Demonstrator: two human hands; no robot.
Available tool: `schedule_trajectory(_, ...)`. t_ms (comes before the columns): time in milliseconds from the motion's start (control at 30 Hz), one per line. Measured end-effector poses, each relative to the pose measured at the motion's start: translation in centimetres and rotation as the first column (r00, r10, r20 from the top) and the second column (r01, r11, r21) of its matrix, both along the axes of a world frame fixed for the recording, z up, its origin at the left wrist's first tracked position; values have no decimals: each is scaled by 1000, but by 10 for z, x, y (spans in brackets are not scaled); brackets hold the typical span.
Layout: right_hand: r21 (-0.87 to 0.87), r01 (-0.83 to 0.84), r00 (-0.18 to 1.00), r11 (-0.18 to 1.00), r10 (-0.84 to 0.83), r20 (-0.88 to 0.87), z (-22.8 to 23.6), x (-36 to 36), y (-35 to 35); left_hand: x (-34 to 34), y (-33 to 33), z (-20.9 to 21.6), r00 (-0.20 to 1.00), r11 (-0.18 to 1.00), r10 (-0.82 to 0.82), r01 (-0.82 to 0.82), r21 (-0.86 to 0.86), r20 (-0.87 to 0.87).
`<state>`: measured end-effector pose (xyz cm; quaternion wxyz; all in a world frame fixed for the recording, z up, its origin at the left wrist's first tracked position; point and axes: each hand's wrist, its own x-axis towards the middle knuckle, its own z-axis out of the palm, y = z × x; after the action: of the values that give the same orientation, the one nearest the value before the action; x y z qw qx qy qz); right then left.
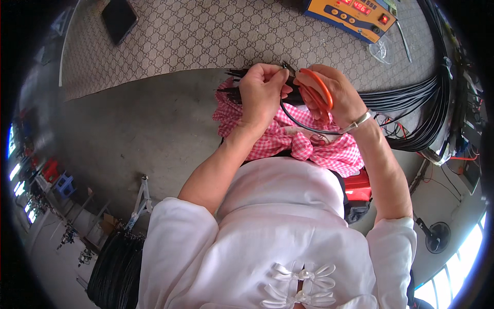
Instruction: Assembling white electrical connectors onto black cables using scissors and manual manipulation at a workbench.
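Thumb and fingertips pinched together, my left hand (260,95) holds a black cable (297,122) close to its end. The rest of that cable loops down below the fingers and runs right. In my right hand (343,95) is a pair of scissors with orange handles (324,90). Their short blades point left at the cable end, by my left fingertips; whether they touch it I cannot tell. Behind and under both hands lies a bundle of black cables (401,98), its loose ends sticking out left of my left hand.
A patterned tabletop (206,36) spans the far side, carrying a dark phone-like slab (119,20), a blue and orange control box (352,19) and a small clear bag (380,50). A pink checked cloth (303,147) covers my lap. Cable coils (116,268) stand lower left, a fan (437,237) lower right.
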<state>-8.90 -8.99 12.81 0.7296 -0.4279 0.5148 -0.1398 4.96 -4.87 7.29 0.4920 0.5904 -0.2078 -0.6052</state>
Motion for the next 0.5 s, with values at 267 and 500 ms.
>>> schedule_trajectory(267, 155, 21, 994, 988, -37, 99, 3, -6, -22, -1, 0, -1, 999, 1000, 5, -5, 6, 35)
schedule_trajectory(500, 184, -96, 992, 978, 78, 103, 5, -18, -30, 6, 14, 7, 993, 1000, -25, 24, -10, -117)
